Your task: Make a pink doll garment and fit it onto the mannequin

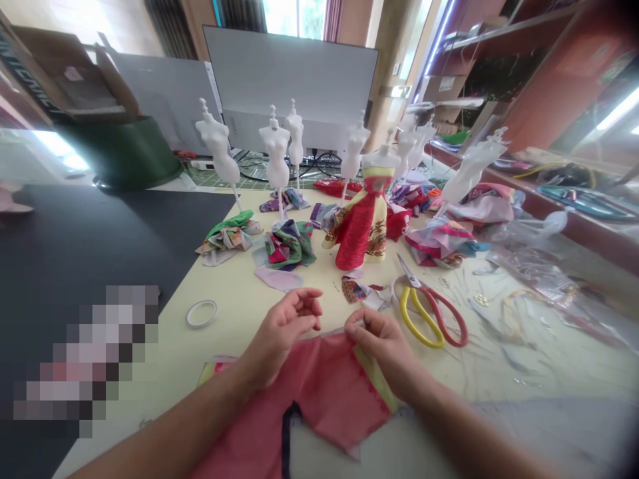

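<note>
"Now, which step do we have in hand?"

"Apparently, arranging the upper edge of the red cloth (334,382); it lies over the table (244,293), directly before us; our right hand (377,332) pinches that edge, thumb against fingers; our left hand (287,322) curls loosely, thumb apart, visibly holding nothing; the next move seems to call for a firm pinch."

"And our count?"

"One red cloth; one pair of scissors (415,285); one white ring (200,326); one dress (353,233); at least eight small mannequins (277,150), one wearing that dress."
</note>
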The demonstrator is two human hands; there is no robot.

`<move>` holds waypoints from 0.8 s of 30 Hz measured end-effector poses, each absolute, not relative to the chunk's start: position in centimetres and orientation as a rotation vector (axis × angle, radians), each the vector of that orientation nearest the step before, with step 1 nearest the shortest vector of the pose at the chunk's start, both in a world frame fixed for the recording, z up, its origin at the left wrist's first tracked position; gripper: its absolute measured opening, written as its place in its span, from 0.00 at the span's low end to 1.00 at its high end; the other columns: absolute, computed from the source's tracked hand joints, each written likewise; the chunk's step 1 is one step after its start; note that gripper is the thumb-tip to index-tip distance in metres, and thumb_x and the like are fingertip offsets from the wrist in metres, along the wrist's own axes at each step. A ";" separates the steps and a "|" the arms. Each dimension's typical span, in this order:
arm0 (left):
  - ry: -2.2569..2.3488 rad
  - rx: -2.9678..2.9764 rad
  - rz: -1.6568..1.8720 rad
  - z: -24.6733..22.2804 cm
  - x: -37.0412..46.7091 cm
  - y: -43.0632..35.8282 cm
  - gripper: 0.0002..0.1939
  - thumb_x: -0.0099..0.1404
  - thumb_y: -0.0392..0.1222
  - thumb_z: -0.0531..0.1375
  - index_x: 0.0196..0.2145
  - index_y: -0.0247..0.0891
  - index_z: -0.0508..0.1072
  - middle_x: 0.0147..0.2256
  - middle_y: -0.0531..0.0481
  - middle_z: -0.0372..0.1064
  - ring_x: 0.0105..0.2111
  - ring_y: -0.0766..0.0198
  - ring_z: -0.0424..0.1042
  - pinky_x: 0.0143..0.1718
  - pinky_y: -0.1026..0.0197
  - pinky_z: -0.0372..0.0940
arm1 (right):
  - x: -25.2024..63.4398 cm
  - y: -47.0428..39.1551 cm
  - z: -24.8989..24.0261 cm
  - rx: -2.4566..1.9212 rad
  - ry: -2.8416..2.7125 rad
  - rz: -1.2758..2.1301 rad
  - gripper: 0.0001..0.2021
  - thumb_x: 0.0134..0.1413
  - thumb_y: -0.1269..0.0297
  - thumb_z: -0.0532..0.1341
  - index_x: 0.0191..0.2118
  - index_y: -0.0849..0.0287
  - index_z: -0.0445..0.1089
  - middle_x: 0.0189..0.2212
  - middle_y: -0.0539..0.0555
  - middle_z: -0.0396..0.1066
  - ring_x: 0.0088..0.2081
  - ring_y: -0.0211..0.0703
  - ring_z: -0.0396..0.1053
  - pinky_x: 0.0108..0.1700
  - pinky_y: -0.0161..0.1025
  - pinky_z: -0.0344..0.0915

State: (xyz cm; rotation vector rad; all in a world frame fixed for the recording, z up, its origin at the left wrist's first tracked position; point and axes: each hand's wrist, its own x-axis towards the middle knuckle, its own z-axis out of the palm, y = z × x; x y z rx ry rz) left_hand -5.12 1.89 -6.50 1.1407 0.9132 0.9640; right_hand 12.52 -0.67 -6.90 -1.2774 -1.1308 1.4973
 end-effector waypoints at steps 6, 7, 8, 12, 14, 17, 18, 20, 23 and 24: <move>0.741 1.001 1.037 -6.1 -5.4 1.8 0.23 0.55 0.27 0.54 0.48 0.39 0.61 0.34 0.53 0.62 0.29 0.71 0.62 0.35 0.65 0.59 | 12.5 -0.7 -7.0 -1.289 -1.170 1.471 0.16 0.46 0.52 0.62 0.27 0.60 0.63 0.19 0.46 0.57 0.22 0.32 0.51 0.23 0.32 0.47; 0.738 1.004 1.037 -6.0 -5.3 1.8 0.23 0.56 0.28 0.55 0.49 0.40 0.61 0.33 0.53 0.61 0.29 0.71 0.62 0.35 0.66 0.59 | 12.5 -0.7 -7.1 -1.290 -1.175 1.469 0.16 0.46 0.52 0.62 0.27 0.60 0.63 0.19 0.46 0.57 0.22 0.32 0.51 0.23 0.32 0.47; 0.742 1.009 1.036 -5.9 -5.3 1.7 0.23 0.57 0.29 0.56 0.50 0.40 0.60 0.34 0.53 0.61 0.30 0.71 0.61 0.34 0.67 0.58 | 12.6 -0.8 -7.1 -1.290 -1.180 1.468 0.15 0.46 0.52 0.62 0.27 0.60 0.63 0.19 0.46 0.57 0.22 0.32 0.52 0.24 0.32 0.47; 0.767 1.031 1.035 -5.9 -5.2 1.6 0.27 0.58 0.30 0.59 0.53 0.42 0.58 0.35 0.53 0.60 0.32 0.71 0.60 0.32 0.69 0.58 | 12.7 -0.7 -7.1 -1.289 -1.201 1.467 0.15 0.47 0.53 0.62 0.27 0.60 0.63 0.19 0.46 0.58 0.22 0.32 0.52 0.24 0.32 0.47; 0.775 1.054 1.047 -5.9 -5.2 1.7 0.27 0.58 0.30 0.59 0.54 0.42 0.58 0.35 0.53 0.60 0.32 0.71 0.61 0.33 0.68 0.60 | 12.6 -0.7 -7.1 -1.293 -1.198 1.468 0.15 0.47 0.53 0.62 0.27 0.60 0.63 0.19 0.46 0.57 0.22 0.32 0.52 0.24 0.32 0.47; 0.778 1.093 1.056 -6.1 -5.2 1.9 0.26 0.59 0.30 0.58 0.54 0.41 0.58 0.35 0.53 0.60 0.32 0.70 0.63 0.36 0.65 0.61 | 12.6 -0.7 -7.1 -1.291 -1.186 1.476 0.15 0.46 0.53 0.62 0.27 0.60 0.63 0.19 0.45 0.57 0.22 0.32 0.52 0.24 0.32 0.47; 0.774 1.103 1.052 -6.1 -5.3 1.9 0.26 0.59 0.30 0.58 0.54 0.41 0.58 0.35 0.53 0.60 0.31 0.71 0.64 0.37 0.64 0.62 | 12.6 -0.7 -7.1 -1.287 -1.184 1.479 0.15 0.46 0.53 0.62 0.27 0.60 0.63 0.19 0.45 0.57 0.22 0.32 0.52 0.24 0.32 0.47; 0.759 1.110 1.045 -6.2 -5.3 2.0 0.26 0.59 0.29 0.57 0.54 0.41 0.58 0.35 0.53 0.60 0.31 0.71 0.65 0.39 0.63 0.62 | 12.6 -0.7 -7.1 -1.287 -1.185 1.474 0.14 0.46 0.53 0.62 0.27 0.61 0.63 0.19 0.46 0.58 0.22 0.32 0.52 0.24 0.32 0.48; 0.741 1.100 1.042 -6.3 -5.4 2.0 0.26 0.58 0.28 0.56 0.53 0.41 0.58 0.35 0.53 0.61 0.31 0.70 0.66 0.39 0.63 0.62 | 12.6 -0.7 -7.1 -1.295 -1.195 1.470 0.14 0.46 0.53 0.62 0.27 0.61 0.63 0.19 0.46 0.57 0.22 0.32 0.52 0.24 0.32 0.47; 0.738 1.094 1.042 -6.2 -5.4 2.0 0.26 0.58 0.29 0.57 0.53 0.41 0.58 0.35 0.53 0.61 0.31 0.70 0.66 0.39 0.63 0.62 | 12.7 -0.7 -7.0 -1.297 -1.196 1.470 0.14 0.46 0.53 0.62 0.27 0.61 0.63 0.19 0.46 0.57 0.22 0.32 0.52 0.24 0.32 0.47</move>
